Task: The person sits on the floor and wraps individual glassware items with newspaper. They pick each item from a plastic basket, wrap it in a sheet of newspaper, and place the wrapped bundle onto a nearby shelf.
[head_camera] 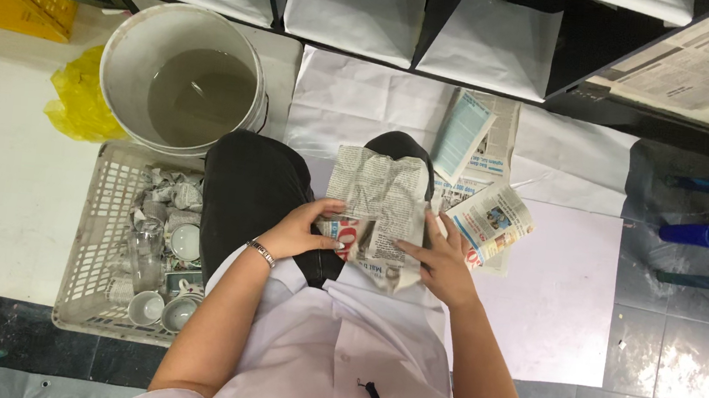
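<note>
I sit on the floor with a crumpled sheet of newspaper (379, 215) spread over my lap. My left hand (309, 231) grips its lower left edge with the fingers curled around it. My right hand (443, 263) presses on the sheet's lower right part, fingers spread. Whatever lies under the sheet is hidden. More folded newspaper (489, 220) lies just right of my right hand.
A white plastic basket (102, 225) at my left holds cups, glasses and paper-wrapped items. Behind it stands a white bucket (181, 75) of murky water beside a yellow bag (79, 100). White paper sheets (556, 282) cover the floor. Dark shelving (444, 15) is ahead, a blue cup (693, 235) at right.
</note>
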